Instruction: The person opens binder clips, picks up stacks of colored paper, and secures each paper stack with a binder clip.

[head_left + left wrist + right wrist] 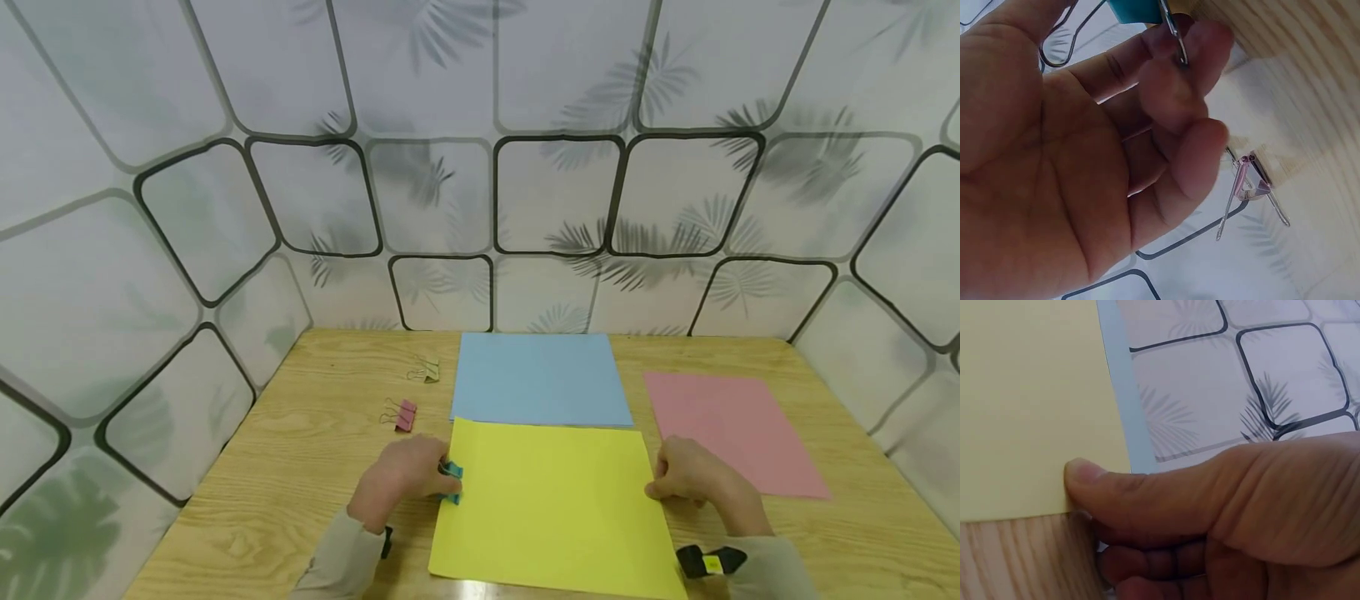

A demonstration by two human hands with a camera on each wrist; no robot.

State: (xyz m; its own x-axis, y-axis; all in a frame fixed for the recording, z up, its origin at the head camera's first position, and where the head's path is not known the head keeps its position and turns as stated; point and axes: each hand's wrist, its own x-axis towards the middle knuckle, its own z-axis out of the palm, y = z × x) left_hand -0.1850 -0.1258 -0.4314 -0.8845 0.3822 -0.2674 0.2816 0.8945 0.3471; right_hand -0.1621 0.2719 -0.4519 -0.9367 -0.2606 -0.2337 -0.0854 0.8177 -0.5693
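Observation:
In the head view a yellow sheet of paper [555, 508] lies in front of the person. At its left edge, the left hand [407, 477] pinches a teal binder clip [453, 471] by its wire handles. The left wrist view shows those handles between thumb and fingers, with the clip's teal body [1135, 10] cut off at the top. Whether the clip bites the paper is hidden. Across from it, the right hand [693, 477] pinches the sheet's right edge. In the right wrist view its thumb [1094, 475] lies on top of the yellow paper, other fingers curled beneath.
Behind the yellow sheet lies a blue sheet [536, 379], and a pink sheet [738, 433] is at the right. Left of them rest a pink binder clip [405, 416] and a pale green one [431, 370]. A patterned wall [555, 192] borders the wooden table [247, 508].

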